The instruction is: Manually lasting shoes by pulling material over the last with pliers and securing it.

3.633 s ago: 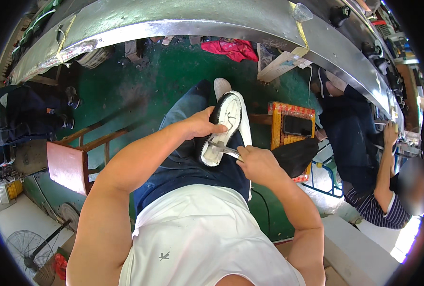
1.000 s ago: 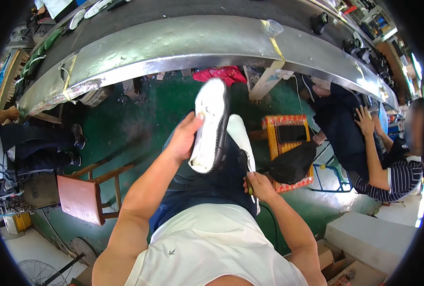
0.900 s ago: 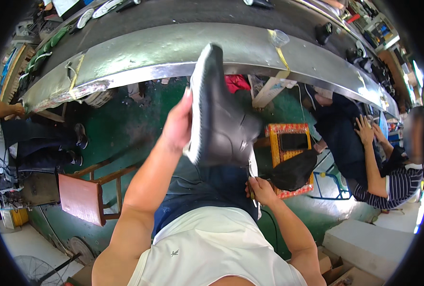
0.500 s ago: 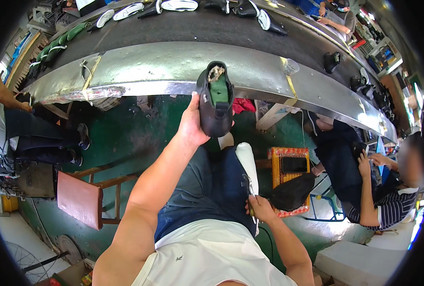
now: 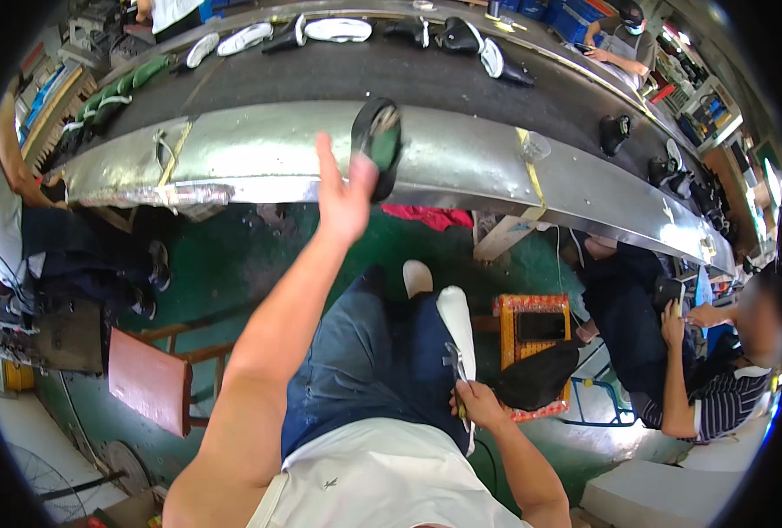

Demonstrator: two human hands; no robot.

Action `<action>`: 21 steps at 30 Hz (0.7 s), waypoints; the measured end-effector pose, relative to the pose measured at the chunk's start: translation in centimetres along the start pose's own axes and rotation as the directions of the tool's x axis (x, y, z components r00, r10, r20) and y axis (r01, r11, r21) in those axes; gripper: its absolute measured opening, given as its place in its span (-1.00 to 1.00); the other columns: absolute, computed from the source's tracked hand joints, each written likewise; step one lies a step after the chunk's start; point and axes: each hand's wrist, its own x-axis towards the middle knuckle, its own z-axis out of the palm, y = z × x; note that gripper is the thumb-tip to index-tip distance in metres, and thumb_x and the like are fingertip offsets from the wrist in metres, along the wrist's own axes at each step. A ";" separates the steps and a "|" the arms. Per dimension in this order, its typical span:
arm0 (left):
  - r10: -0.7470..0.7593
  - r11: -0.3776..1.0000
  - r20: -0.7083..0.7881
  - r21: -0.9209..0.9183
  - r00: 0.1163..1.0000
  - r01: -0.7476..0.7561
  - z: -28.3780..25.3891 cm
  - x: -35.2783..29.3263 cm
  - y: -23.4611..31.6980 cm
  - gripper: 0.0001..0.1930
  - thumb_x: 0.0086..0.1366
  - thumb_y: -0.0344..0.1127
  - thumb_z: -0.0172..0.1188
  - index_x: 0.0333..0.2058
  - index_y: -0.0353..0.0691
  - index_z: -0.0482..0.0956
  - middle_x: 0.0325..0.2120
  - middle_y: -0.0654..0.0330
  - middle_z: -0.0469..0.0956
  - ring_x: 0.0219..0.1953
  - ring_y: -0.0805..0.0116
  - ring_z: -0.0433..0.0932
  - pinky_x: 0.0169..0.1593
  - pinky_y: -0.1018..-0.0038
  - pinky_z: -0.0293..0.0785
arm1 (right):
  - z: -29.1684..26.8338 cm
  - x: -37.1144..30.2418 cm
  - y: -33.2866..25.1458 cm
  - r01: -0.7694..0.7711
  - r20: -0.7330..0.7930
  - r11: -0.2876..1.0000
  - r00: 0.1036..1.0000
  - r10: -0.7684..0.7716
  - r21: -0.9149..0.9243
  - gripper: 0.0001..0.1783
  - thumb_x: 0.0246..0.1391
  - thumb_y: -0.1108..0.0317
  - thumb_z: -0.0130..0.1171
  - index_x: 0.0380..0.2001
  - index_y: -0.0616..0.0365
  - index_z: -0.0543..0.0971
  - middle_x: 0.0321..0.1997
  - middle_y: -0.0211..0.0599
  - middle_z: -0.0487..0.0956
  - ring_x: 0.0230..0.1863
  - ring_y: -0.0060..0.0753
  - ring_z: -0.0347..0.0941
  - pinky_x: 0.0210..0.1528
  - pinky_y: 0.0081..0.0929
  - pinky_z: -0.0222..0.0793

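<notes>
A black shoe (image 5: 362,132) with a green form inside is at the metal edge of the bench in front of me, smeared by motion. My left hand (image 5: 344,201) is just beside its near left side, fingers apart and pointing forward, with the thumb overlapping the shoe. Whether the thumb still touches it is unclear. Over my right thigh, my right hand (image 5: 480,403) is closed around the handle of metal pliers (image 5: 453,359), jaws pointing away from me. A long white pad (image 5: 456,321) lies along that thigh beside the pliers.
A dark conveyor belt (image 5: 320,75) with a metal edge (image 5: 259,145) crosses ahead, carrying several shoes. To my right, a yellow-orange stool (image 5: 512,339) holds a phone (image 5: 540,327) and a black cloth (image 5: 540,374). A wooden chair (image 5: 149,378) stands left. Co-workers are at both sides.
My left hand has moved forward with the shoe to the bench edge, and its fingers have spread from around it. The right hand with the pliers has barely moved.
</notes>
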 end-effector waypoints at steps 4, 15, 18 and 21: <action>0.013 0.973 0.061 0.228 0.998 -0.027 1.8 0.0 1.3 0.11 0.09 0.01 0.50 0.37 -0.50 0.02 0.30 -0.33 0.25 0.35 -0.12 0.31 0.36 0.22 0.27 | -0.2 0.9 1.4 -0.012 0.032 1.000 0.999 0.011 0.018 -0.52 0.40 0.03 0.00 -0.26 0.32 0.57 -0.43 -0.25 0.63 -0.48 -0.45 0.59 -0.34 -0.42 0.50; 0.087 0.995 0.037 0.052 0.996 -0.089 5.1 16.4 -6.6 -0.38 0.15 -0.24 0.51 0.06 -0.40 0.39 -0.10 0.02 0.63 -0.08 0.25 0.61 0.06 0.35 0.51 | -2.0 3.7 -7.7 0.231 -0.179 0.659 0.851 -0.493 -0.716 -0.47 0.05 -0.16 0.32 -0.32 0.14 0.53 -0.38 -0.13 0.63 -0.34 0.04 0.62 -0.29 -0.10 0.50; -0.067 0.993 0.093 0.108 0.993 0.056 7.8 21.8 -7.7 -0.42 0.15 -0.29 0.51 0.05 -0.39 0.44 -0.10 0.05 0.64 -0.09 0.28 0.61 0.07 0.37 0.50 | -2.5 6.5 -7.8 0.236 -0.169 0.637 0.845 -0.508 -0.734 -0.52 0.05 -0.06 0.36 -0.28 0.13 0.49 -0.35 -0.16 0.64 -0.33 -0.06 0.63 -0.29 -0.15 0.53; -0.034 0.996 0.126 0.081 0.991 0.024 7.6 27.7 -10.0 -0.43 0.13 -0.28 0.52 0.04 -0.37 0.48 -0.10 0.08 0.66 -0.09 0.30 0.61 0.05 0.38 0.52 | -2.7 8.0 -8.2 0.245 -0.149 0.642 0.856 -0.495 -0.726 -0.55 0.04 0.01 0.38 -0.26 0.14 0.48 -0.30 -0.14 0.64 -0.31 -0.05 0.63 -0.29 -0.13 0.53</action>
